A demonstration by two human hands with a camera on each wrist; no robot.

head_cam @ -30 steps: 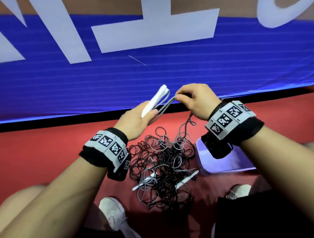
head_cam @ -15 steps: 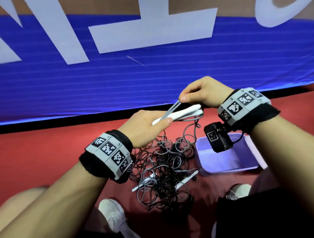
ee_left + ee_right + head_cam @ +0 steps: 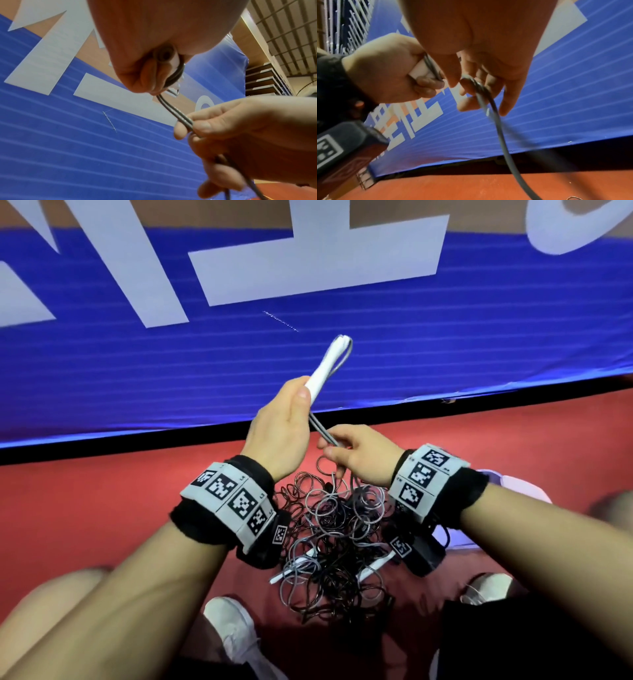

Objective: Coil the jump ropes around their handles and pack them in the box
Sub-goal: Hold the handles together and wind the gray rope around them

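Observation:
My left hand (image 3: pixel 287 419) grips a pair of white jump-rope handles (image 3: pixel 329 364), held together and pointing up and away, with a grey cord loop running along them. In the left wrist view the handles' butt end (image 3: pixel 165 55) shows inside the left hand (image 3: pixel 145 75). Just below, my right hand (image 3: pixel 346 453) pinches the doubled grey cord (image 3: pixel 323 431) between thumb and fingers; the right wrist view shows that cord (image 3: pixel 489 102) trailing down from the right hand (image 3: pixel 471 86). A tangled pile of black and grey ropes (image 3: pixel 335 529) with white handles lies on the red floor. The pale purple box (image 3: pixel 513 487) sits right, mostly hidden by my right arm.
A blue banner with white lettering (image 3: pixel 308 337) rises just behind the hands, with a black strip at its foot. My white shoes (image 3: pixel 233 628) and knees frame the rope pile. Red floor (image 3: pixel 102 501) stretches to the left.
The left hand has swung the handles from lying sideways to pointing up. The right hand has dropped from above the handles to below them, carrying the cord down.

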